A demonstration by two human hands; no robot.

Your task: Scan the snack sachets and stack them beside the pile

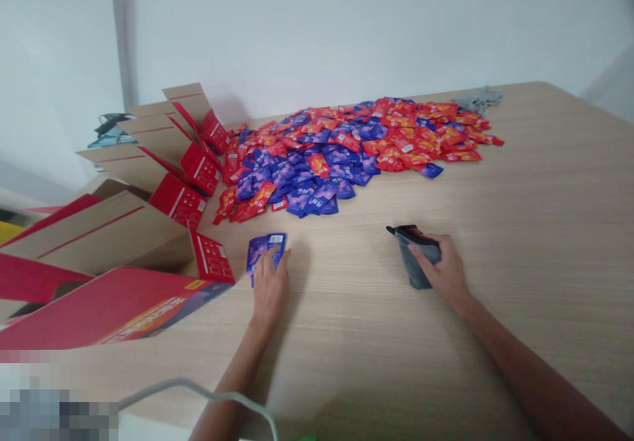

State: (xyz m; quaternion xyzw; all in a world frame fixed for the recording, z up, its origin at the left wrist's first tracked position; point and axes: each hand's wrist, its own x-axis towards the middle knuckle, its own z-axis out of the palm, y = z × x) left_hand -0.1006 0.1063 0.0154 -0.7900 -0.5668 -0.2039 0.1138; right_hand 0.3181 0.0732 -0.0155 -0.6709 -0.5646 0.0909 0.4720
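Grasping likely soft pouch (410,268), best by rim (406,231), in right grip (448,274); touching sachets (256,249) under left grip (270,287), can't tell if pinching.

Your pale table (356,335) bears a heap of red and blue packets (317,157), with open red cartons (123,302) left of it. Nearer you lie separate blue packets (256,249); far off, a grey cloth (478,100).
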